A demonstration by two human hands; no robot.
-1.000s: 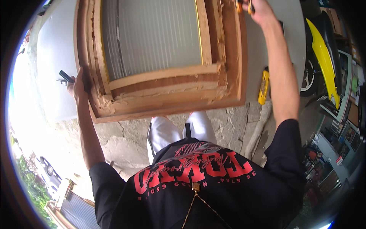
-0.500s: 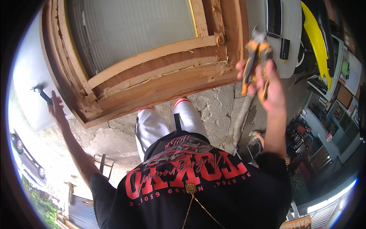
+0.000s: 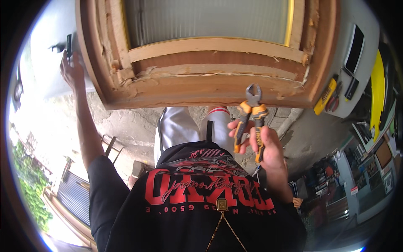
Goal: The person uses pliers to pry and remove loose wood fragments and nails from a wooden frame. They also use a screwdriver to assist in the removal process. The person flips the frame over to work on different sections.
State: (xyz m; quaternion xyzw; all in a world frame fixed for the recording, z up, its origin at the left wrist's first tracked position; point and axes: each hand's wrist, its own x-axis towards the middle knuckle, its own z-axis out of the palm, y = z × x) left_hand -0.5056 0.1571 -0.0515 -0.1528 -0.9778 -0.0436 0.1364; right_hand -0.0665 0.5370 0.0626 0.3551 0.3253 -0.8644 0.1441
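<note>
My right hand (image 3: pixel 268 145) holds a pair of cutting pliers (image 3: pixel 253 98) with orange and black handles. Their rounded metal jaws point away from me and stand a little apart, near the close edge of a wooden frame (image 3: pixel 201 95). At the far left, my left hand (image 3: pixel 72 73) reaches out over a pale surface with its fingers around the end of a dark handle (image 3: pixel 69 44). It looks like a hammer, though glare blurs its head. The wooden frame has splintered inner strips and surrounds a ribbed translucent panel (image 3: pixel 205 21).
On the grey surface right of the frame lie a yellow cutter (image 3: pixel 327 95), red-handled pliers (image 3: pixel 332 102) and a black box-shaped item (image 3: pixel 351 89). Beyond them is a yellow curved panel (image 3: pixel 378 88). Cracked concrete floor (image 3: pixel 126 126) lies beneath, with cluttered shelves at right.
My right hand has brought the pliers leftward and toward me, uncovering the tools on the grey surface. The left hand's dark handle has turned more upright. The view has shifted over the frame.
</note>
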